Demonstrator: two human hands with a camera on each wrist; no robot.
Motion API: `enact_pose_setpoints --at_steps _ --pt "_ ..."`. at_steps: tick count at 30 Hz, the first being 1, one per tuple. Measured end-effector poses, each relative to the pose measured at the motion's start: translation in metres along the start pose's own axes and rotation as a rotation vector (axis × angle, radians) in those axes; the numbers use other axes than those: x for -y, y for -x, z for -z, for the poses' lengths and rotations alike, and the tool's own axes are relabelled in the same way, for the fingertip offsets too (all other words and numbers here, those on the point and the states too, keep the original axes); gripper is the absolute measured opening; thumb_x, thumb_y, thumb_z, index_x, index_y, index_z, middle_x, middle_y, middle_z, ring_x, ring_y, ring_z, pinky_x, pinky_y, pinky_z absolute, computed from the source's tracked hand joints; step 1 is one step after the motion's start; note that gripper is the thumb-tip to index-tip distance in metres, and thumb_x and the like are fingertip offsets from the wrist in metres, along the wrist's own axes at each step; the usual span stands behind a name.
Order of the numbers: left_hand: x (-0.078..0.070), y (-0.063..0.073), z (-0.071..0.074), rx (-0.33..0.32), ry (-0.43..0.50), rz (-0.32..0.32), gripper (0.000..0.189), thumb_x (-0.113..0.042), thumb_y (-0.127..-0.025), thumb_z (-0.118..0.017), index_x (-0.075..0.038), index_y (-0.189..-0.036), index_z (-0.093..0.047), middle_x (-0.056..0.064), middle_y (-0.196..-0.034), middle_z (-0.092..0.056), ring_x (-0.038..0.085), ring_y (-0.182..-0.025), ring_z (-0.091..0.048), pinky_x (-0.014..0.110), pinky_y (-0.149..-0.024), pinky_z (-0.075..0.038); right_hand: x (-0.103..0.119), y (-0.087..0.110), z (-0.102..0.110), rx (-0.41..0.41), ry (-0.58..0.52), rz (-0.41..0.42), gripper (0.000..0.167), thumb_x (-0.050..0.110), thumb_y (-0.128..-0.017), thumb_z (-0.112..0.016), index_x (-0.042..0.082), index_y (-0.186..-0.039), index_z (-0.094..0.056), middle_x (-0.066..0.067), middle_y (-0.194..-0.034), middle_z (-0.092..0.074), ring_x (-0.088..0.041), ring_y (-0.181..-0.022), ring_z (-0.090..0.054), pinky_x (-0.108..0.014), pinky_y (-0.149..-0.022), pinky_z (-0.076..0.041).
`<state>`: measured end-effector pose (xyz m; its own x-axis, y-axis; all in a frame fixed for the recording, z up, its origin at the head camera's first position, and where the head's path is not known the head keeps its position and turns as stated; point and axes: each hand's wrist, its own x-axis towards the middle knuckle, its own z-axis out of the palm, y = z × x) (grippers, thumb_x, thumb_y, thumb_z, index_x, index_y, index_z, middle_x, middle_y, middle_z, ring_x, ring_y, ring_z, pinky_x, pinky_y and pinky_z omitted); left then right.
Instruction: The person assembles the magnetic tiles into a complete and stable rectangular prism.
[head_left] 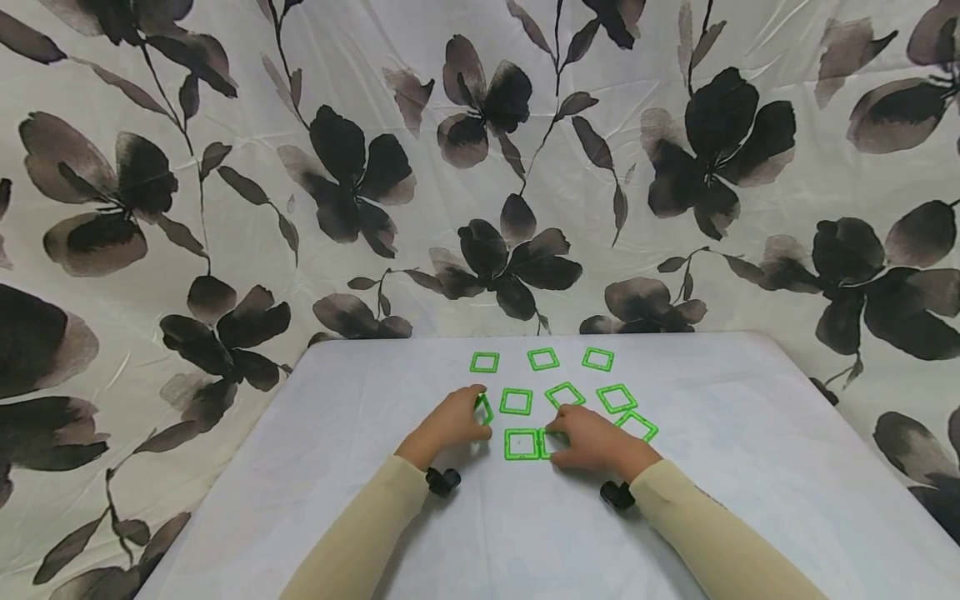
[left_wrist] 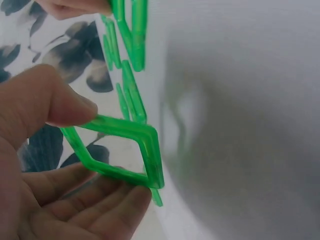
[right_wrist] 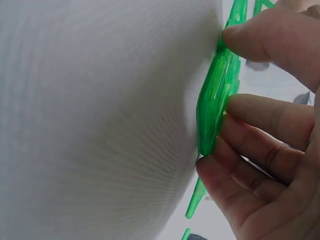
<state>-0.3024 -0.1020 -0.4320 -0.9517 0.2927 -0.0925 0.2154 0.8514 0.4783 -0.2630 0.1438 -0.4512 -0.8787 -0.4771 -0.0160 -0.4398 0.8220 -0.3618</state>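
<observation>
In the left wrist view, my left hand (left_wrist: 75, 200) pinches a green square frame tile (left_wrist: 153, 155) between thumb and fingers. This tile is tilted and lifted off the table. My right hand (head_left: 596, 440) holds another green square tile (right_wrist: 212, 100) flat on the table, thumb at one edge and fingers at the opposite one; it partly covers this tile in the head view. Directly to its left lies a matching green tile (head_left: 507, 444), the two side by side with edges meeting.
Several more green square tiles lie spread beyond the hands, among them a tile (head_left: 502, 402) in the middle row and another (head_left: 472, 362) at the back. One tile (head_left: 653, 430) lies beside the right hand. The white table (head_left: 315, 467) meets a flower-patterned cloth (head_left: 420, 250) behind.
</observation>
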Motion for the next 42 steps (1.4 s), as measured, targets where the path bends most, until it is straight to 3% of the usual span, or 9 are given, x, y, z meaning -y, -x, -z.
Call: enact_pose_setpoints --at_steps 4,14,24,35,42 --pt "0.0 0.005 -0.002 0.015 0.013 -0.014 0.075 -0.019 -0.073 -0.075 -0.004 -0.141 -0.046 0.012 -0.131 -0.058 0.024 -0.116 -0.055 0.043 -0.105 -0.044 -0.001 -0.001 0.001 0.011 -0.003 -0.011 0.049 0.028 -0.078 -0.076 0.008 -0.123 -0.067 0.002 -0.105 -0.058 -0.01 -0.091 -0.052 -0.033 -0.084 -0.048" --pt "0.003 0.011 -0.006 0.055 0.016 -0.078 0.069 -0.019 -0.073 -0.072 -0.007 -0.137 -0.047 0.011 -0.124 -0.062 0.019 -0.1 -0.056 0.039 -0.094 -0.048 0.0 -0.002 0.001 0.025 -0.017 -0.036 0.048 0.027 -0.079 -0.076 0.008 -0.123 -0.067 0.001 -0.106 -0.058 -0.011 -0.091 -0.052 -0.033 -0.086 -0.047" --pt "0.003 0.015 -0.007 0.079 0.04 -0.158 0.068 -0.021 -0.076 -0.068 -0.009 -0.138 -0.044 0.012 -0.132 -0.059 0.026 -0.122 -0.057 0.041 -0.103 -0.046 -0.001 -0.002 0.002 0.019 -0.024 -0.038 0.049 0.028 -0.079 -0.077 0.009 -0.123 -0.067 0.002 -0.105 -0.057 -0.011 -0.091 -0.052 -0.034 -0.087 -0.048" --pt "0.005 0.017 -0.011 0.108 0.09 -0.223 0.067 -0.02 -0.075 -0.07 -0.009 -0.135 -0.043 0.008 -0.132 -0.059 0.024 -0.123 -0.058 0.04 -0.104 -0.045 0.0 -0.002 0.002 0.013 -0.033 -0.038 0.048 0.026 -0.079 -0.077 0.008 -0.123 -0.067 0.001 -0.105 -0.057 -0.012 -0.092 -0.052 -0.034 -0.086 -0.047" --pt "0.005 0.017 -0.014 0.116 0.109 -0.228 0.067 -0.02 -0.074 -0.07 -0.01 -0.135 -0.043 0.008 -0.135 -0.057 0.023 -0.125 -0.056 0.039 -0.105 -0.045 -0.002 -0.003 0.0 0.007 -0.032 -0.035 0.049 0.027 -0.078 -0.077 0.008 -0.123 -0.067 0.001 -0.104 -0.057 -0.012 -0.091 -0.052 -0.035 -0.086 -0.047"
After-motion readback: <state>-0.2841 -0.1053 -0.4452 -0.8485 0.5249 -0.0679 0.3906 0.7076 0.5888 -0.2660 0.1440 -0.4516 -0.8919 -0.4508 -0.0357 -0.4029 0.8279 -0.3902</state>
